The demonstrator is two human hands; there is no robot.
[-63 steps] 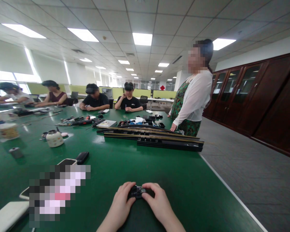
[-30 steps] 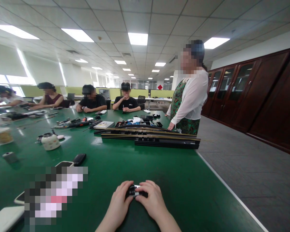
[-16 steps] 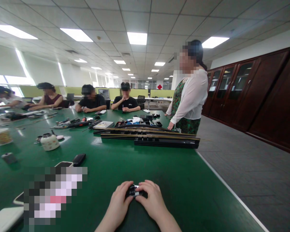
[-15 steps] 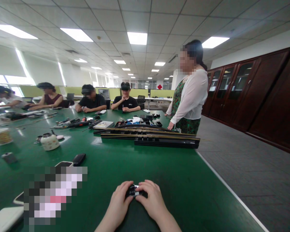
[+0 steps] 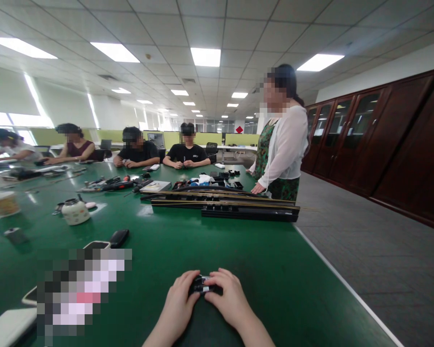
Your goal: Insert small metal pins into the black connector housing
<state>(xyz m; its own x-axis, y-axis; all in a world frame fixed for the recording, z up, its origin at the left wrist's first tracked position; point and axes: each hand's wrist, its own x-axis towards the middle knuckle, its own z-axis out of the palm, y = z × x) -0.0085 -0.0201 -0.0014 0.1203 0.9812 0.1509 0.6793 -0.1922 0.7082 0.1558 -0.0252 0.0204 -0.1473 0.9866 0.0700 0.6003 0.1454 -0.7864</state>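
One left hand [image 5: 180, 298] and one right hand [image 5: 228, 295] are pinching one small black part [image 5: 203, 289] between them at six o'clock, over the green desk [image 5: 275, 270]. Uneven pressure could be causing slippage, since the hands are hiding its ends. From it, one jar [image 5: 75, 212] is standing at ten o'clock, one person [image 5: 284, 140] at one.

Bare tabletop [image 5: 296, 284] lies beside the right hand [image 5: 225, 293]; farther ahead, black rails [image 5: 251, 214] block passage.

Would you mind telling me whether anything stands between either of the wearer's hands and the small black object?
Nothing visible does: the left hand and the right hand both hold the small black object, one from each side. The long black bars lie beyond them.
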